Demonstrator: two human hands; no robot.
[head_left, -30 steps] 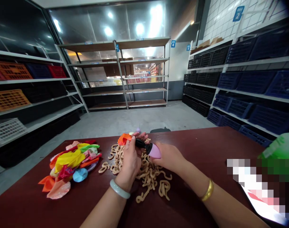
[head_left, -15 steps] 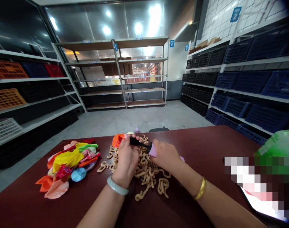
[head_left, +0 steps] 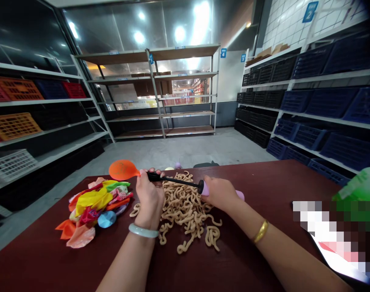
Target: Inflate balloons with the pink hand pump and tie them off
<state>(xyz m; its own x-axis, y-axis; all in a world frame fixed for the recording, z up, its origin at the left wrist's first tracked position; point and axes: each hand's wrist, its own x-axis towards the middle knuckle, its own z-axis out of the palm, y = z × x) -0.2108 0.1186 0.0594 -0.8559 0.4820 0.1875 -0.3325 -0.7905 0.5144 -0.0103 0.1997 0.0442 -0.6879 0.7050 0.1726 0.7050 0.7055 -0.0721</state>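
Note:
An orange balloon (head_left: 123,170), partly filled, sits on the tip of a balloon pump (head_left: 180,181) held level over the table. My left hand (head_left: 149,190) is closed around the pump's black nozzle end and the balloon's neck. My right hand (head_left: 219,194) grips the pump's pale purple part, whose end sticks out past my palm. A black rod shows between the two hands. Beneath the pump lies a heap of beige, curled, worm-like pieces (head_left: 186,217). To the left, a pile of limp coloured balloons (head_left: 92,202) rests on the dark red table (head_left: 258,247).
At the right edge are a green plastic bag (head_left: 360,184) and a pixelated, partly hidden flat object (head_left: 321,251). Small round pale and purple things (head_left: 178,166) show beyond the far edge. Shelves with blue crates (head_left: 331,101) and orange crates (head_left: 16,125) line the sides.
The orange balloon has swollen from a limp shape to an oval. My hands have moved apart, showing more black rod; the left has shifted left, and the view has turned slightly.

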